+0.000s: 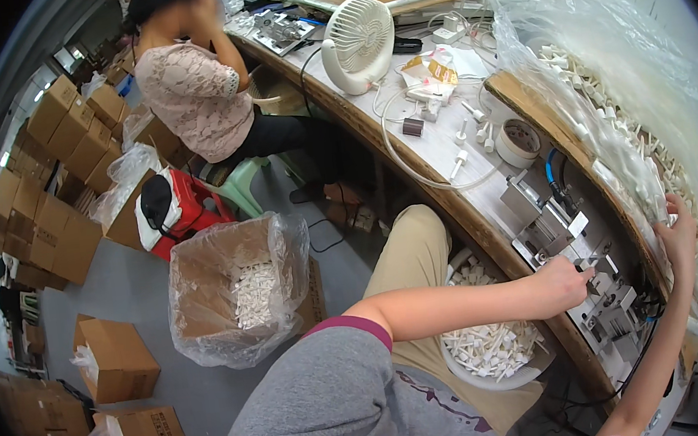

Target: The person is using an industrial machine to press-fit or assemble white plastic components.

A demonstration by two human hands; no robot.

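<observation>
My left hand (562, 286) is at a metal fixture (609, 301) on the bench, its fingers curled together at a small clamp. What they hold is too small to make out. My right hand (679, 239) reaches to the inner side of a plastic-lined cardboard box, among a heap of small white plastic parts (610, 110). Its thumb and fingers are apart at the parts nearest me. A second metal block with a bright plate (543, 219) sits just beyond my left hand. Below my left forearm, a white tub (502, 382) is full of similar white parts.
A white fan (358, 45), a tape roll (518, 142) and loose white parts lie along the wooden-edged bench (411, 156). A lined carton (195, 294) with white parts stands on the floor at left. Another person (191, 90) sits farther along the bench. Cables and hoses run near the fixture.
</observation>
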